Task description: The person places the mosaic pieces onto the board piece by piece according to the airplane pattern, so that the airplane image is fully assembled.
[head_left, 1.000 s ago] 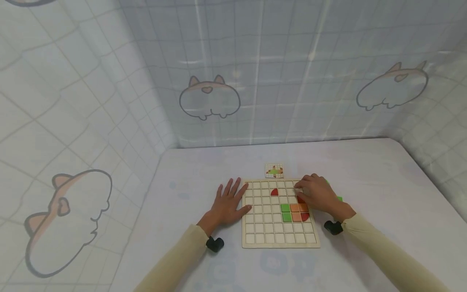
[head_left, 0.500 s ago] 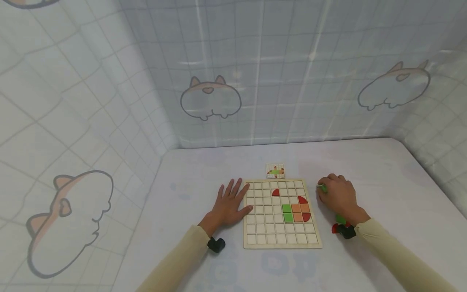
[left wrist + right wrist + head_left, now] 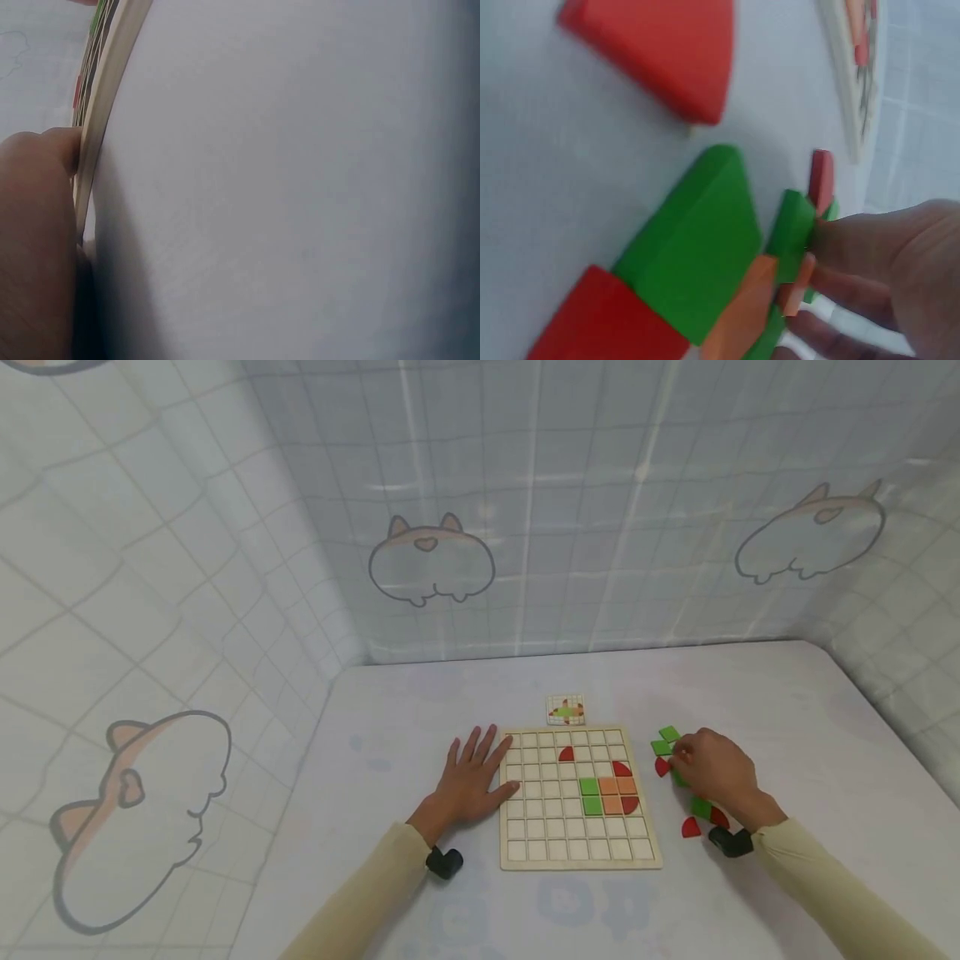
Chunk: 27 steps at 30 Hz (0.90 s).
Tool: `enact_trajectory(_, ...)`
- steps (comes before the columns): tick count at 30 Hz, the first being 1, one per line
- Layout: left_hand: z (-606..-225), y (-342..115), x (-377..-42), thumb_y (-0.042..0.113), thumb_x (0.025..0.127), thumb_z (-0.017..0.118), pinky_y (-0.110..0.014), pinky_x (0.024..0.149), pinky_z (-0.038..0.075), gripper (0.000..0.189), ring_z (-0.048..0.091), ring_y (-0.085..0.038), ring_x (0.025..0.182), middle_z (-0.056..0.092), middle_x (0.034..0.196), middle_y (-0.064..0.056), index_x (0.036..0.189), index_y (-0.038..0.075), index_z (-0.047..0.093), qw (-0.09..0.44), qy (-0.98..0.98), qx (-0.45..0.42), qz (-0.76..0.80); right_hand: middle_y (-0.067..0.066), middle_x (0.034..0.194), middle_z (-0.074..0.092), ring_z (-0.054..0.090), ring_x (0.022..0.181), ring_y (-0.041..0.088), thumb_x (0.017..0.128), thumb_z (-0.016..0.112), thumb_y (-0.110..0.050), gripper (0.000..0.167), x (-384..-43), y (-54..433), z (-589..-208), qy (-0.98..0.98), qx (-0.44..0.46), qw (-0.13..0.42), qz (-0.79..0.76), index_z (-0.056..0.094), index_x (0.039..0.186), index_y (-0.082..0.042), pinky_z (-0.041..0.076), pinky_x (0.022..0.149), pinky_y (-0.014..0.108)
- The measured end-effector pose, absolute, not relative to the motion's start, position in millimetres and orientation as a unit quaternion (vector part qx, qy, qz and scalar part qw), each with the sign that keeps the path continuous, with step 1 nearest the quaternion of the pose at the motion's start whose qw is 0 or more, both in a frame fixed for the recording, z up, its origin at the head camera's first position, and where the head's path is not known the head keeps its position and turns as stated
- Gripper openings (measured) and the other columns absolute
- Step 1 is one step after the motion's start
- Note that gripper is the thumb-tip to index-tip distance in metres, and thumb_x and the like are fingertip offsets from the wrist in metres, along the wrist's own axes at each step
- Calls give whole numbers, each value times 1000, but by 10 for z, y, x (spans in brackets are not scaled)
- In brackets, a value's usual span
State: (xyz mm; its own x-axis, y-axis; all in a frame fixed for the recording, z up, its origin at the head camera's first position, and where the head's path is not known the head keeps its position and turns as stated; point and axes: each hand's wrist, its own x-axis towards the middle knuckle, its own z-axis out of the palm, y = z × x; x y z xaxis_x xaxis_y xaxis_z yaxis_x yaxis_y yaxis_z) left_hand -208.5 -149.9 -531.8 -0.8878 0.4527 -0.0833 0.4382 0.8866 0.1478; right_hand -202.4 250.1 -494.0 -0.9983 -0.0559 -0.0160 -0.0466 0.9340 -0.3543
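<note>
Plainly, the left hand lies spread on the tabletop, its thumb and index finger over the left edge of a wooden board with square cells. Off the board's right edge, the right hand has its fingers bent among loose pieces; the right wrist view shows its fingertips at a small orange piece — whether they pinch it, I cannot tell. Around that hand lie green squares and red rounded pieces, some touching one another. On the board, two green tiles and three orange tiles sit together toward the right edge, with red tiles in three cells — one apart, nearer the far edge. Just beyond that far edge lies a small patterned card.
</note>
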Motion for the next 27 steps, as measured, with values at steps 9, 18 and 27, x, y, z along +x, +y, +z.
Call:
enact_trajectory(9, -5393, -1514, -2112, 71, 95, 24, -58, 113, -2, 81, -8, -30, 149, -3, 165, -5, 160, 26, 7, 50, 970, 228, 64, 11, 76, 63, 52, 56, 19, 86, 73, -15, 31, -1994, 2501, -4884, 977, -2, 42, -207, 66, 104, 9, 46, 47, 29)
enact_trajectory(18, -5253, -1498, -2068, 69, 96, 27, -59, 113, 3, 80, -4, -32, 149, 0, 165, -7, 160, 24, 11, 60, 970, 229, 56, 0, 62, 56, 46, 51, 18, 76, 79, -17, 18, -2114, 2502, -4946, 983, -93, -84, -135, 67, 77, -3, 37, 41, 29)
enact_trajectory(27, -5228, -1483, -2054, 70, 96, 26, -59, 113, 4, 80, -3, -32, 149, 0, 165, -7, 160, 24, 10, 64, 971, 226, 42, -8, 67, 57, 46, 63, 16, 71, 81, -21, 13, -2179, 2061, -4906, 956, -229, -134, -122, 70, 74, -16, 39, 51, 30)
